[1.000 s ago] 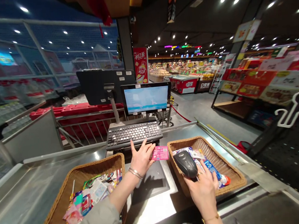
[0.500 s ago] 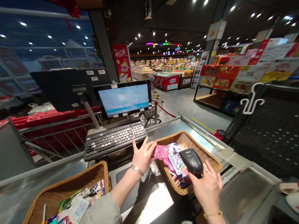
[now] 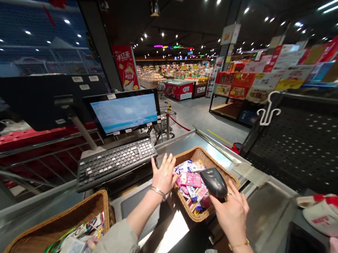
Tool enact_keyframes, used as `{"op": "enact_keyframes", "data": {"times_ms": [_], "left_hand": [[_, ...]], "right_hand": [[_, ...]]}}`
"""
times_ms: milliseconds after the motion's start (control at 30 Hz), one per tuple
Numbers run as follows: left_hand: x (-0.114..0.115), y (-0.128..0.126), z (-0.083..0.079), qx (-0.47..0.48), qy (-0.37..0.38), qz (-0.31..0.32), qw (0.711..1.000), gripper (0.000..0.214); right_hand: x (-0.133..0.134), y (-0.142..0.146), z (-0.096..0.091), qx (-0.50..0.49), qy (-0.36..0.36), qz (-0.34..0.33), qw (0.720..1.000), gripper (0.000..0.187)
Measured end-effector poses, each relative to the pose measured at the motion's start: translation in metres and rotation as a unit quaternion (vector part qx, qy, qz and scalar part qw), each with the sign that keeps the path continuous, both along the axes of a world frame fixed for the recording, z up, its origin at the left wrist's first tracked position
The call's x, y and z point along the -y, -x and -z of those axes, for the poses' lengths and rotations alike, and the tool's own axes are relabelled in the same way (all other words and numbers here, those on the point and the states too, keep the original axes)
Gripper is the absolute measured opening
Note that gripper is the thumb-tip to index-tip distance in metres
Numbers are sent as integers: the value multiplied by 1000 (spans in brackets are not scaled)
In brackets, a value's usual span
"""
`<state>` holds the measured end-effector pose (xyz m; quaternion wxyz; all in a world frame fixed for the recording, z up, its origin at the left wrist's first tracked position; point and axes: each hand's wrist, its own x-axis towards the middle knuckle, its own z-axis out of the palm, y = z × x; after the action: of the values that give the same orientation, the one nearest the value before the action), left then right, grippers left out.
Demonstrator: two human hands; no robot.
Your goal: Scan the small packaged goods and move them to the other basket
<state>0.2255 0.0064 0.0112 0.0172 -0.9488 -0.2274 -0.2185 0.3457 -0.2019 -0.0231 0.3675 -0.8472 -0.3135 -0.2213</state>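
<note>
My left hand (image 3: 164, 175) hovers at the near-left rim of the right wicker basket (image 3: 217, 165), fingers spread and holding nothing. A pink packet (image 3: 191, 179) lies on top of the snack packets inside that basket, just right of the hand. My right hand (image 3: 230, 211) grips a black barcode scanner (image 3: 214, 182) held over the basket's near side. A second wicker basket (image 3: 77, 218) with several colourful packets sits at the lower left.
A keyboard (image 3: 115, 163) and lit monitor (image 3: 124, 111) stand behind the baskets on the steel checkout counter (image 3: 265, 200). A flat scanner plate (image 3: 139, 208) lies between the baskets. A white and red bag (image 3: 329, 214) rests at the right. Shelves and an aisle lie beyond.
My left hand carried the pink packet rightward over the right basket and let it go; the fingers are spread now. The view swung to the right. The scanner stayed in my right hand.
</note>
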Motion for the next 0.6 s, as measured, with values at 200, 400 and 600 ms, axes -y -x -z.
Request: {"op": "enact_keyframes", "data": {"times_ms": [200,400,600], "left_hand": [[-4,52,-2,10,24,-50,998,55],[5,117,-1,17,41,-124,991,55],[21,181,7,-3,44,-207,977,62]], "right_hand": [[-25,21,-9,-5,-15,-103,995,51],[-53,54,-9,-16,-5,-216,976,48],[-78,90,-1,-2,30,-317,948,42]]}}
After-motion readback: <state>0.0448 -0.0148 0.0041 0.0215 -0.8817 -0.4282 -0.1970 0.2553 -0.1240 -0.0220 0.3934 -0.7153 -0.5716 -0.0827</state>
